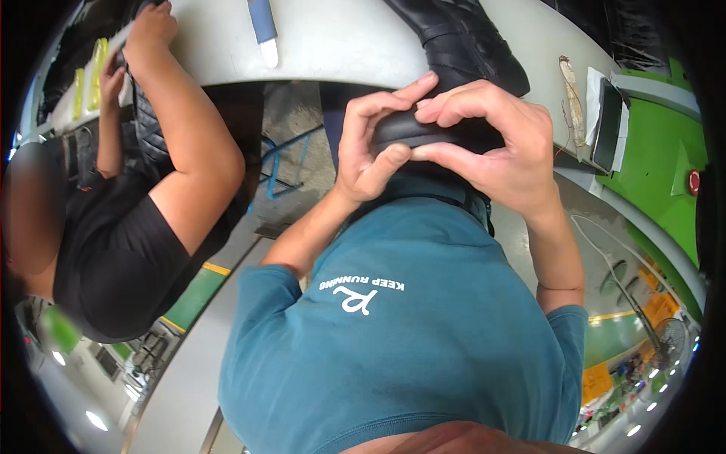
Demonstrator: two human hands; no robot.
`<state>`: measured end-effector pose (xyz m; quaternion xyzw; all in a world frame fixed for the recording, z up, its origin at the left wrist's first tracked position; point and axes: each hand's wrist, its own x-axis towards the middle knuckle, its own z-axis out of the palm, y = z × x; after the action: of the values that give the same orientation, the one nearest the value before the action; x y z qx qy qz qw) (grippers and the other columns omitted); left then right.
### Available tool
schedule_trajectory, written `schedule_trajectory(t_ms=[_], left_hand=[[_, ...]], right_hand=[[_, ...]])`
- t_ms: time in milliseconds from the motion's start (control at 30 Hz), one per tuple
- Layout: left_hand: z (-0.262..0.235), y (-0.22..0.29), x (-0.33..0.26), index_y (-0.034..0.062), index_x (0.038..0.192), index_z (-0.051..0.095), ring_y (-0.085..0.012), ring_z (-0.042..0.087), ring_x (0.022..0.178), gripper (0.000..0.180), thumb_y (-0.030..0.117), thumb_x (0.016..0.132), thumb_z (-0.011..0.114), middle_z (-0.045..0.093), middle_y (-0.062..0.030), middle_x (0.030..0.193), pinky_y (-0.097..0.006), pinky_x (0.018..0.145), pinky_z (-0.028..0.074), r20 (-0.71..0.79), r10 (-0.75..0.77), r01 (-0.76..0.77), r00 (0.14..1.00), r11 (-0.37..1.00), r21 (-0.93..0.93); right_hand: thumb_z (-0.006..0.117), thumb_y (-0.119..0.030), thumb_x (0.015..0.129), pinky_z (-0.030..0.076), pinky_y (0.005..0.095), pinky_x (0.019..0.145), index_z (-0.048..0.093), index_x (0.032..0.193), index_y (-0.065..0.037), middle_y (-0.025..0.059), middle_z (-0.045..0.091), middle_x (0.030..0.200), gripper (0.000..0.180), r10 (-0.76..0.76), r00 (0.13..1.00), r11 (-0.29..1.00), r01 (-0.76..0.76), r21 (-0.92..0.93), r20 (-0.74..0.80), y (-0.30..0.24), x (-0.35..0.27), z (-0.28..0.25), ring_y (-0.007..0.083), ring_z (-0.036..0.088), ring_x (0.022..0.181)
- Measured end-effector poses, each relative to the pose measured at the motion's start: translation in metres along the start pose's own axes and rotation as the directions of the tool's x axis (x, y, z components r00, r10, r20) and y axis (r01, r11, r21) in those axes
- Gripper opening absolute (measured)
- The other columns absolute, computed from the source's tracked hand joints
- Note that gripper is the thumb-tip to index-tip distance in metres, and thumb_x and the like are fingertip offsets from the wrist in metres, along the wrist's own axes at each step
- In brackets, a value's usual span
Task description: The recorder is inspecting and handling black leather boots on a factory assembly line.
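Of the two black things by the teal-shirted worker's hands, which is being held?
The smooth, rounded black piece, between the left hand and right hand. The other, a creased black boot, lies on the pale table beyond them.

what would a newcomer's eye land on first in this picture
Likely the big teal shirt filling the lower middle, with the left grip and right grip on a black curved item just above it. Next, perhaps, the black boot on the pale table at the top, and the co-worker at far left.
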<state>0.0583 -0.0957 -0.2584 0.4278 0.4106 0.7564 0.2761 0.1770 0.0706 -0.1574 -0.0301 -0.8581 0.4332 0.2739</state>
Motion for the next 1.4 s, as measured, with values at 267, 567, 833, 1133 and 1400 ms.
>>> schedule_trajectory(t_ms=[267, 567, 833, 1133, 1400], left_hand=[[-0.014, -0.014, -0.011, -0.0039, 0.138, 0.047, -0.0409, 0.058, 0.146, 0.063, 0.005, 0.090, 0.088, 0.061, -0.0378, 0.147, -0.050, 0.122, 0.049, 0.051, 0.023, -0.033, 0.998, 0.979, 0.200], [0.003, -0.014, 0.027, -0.0008, 0.126, 0.071, -0.0344, 0.073, 0.129, 0.065, 0.022, 0.073, 0.100, 0.076, -0.0189, 0.134, -0.041, 0.107, 0.062, 0.069, 0.288, -0.284, 0.955, 0.823, 0.492], [-0.005, -0.008, 0.031, -0.0057, 0.119, 0.072, -0.0401, 0.073, 0.126, 0.066, 0.020, 0.067, 0.102, 0.075, -0.0299, 0.128, -0.044, 0.105, 0.062, 0.135, 0.253, -0.285, 0.958, 0.798, 0.531], [-0.002, -0.009, 0.028, -0.0069, 0.115, 0.073, -0.0418, 0.073, 0.125, 0.058, 0.015, 0.070, 0.102, 0.075, -0.0325, 0.126, -0.045, 0.104, 0.062, 0.010, 0.183, -0.168, 0.983, 0.880, 0.445], [0.004, -0.002, 0.028, -0.0110, 0.107, 0.069, -0.0452, 0.072, 0.126, 0.039, -0.001, 0.079, 0.095, 0.073, -0.0384, 0.125, -0.047, 0.109, 0.059, -0.075, 0.082, -0.050, 0.994, 0.930, 0.364]], right_hand=[[0.102, -0.021, 0.060, 0.057, 0.0414, 0.086, 0.079, 0.109, -0.009, 0.0067, 0.073, 0.107, 0.055, -0.197, 0.980, 0.906, 0.193, -0.377, 0.028, 0.024, -0.026, -0.017, 0.0307, 0.068, 0.099], [0.095, -0.013, 0.059, 0.050, 0.0424, 0.081, 0.074, 0.097, -0.008, 0.0059, 0.070, 0.095, 0.044, -0.268, 0.955, 0.890, 0.297, -0.346, 0.131, 0.043, -0.030, -0.024, 0.0293, 0.066, 0.089], [0.085, -0.003, 0.059, 0.043, 0.0383, 0.077, 0.065, 0.087, -0.010, 0.0016, 0.066, 0.087, 0.035, -0.161, 0.951, 0.956, 0.217, -0.199, 0.262, 0.035, -0.005, -0.025, 0.0240, 0.062, 0.078], [0.088, -0.008, 0.059, 0.039, 0.0348, 0.071, 0.066, 0.084, -0.012, -0.0026, 0.064, 0.079, 0.034, -0.012, 0.951, 0.983, 0.068, -0.168, 0.309, 0.031, 0.014, -0.027, 0.0188, 0.061, 0.074], [0.095, -0.013, 0.059, 0.039, 0.0317, 0.067, 0.067, 0.085, -0.014, -0.0047, 0.064, 0.080, 0.038, 0.183, 0.903, 0.970, -0.101, -0.220, 0.389, 0.028, 0.030, -0.031, 0.0129, 0.060, 0.066]])
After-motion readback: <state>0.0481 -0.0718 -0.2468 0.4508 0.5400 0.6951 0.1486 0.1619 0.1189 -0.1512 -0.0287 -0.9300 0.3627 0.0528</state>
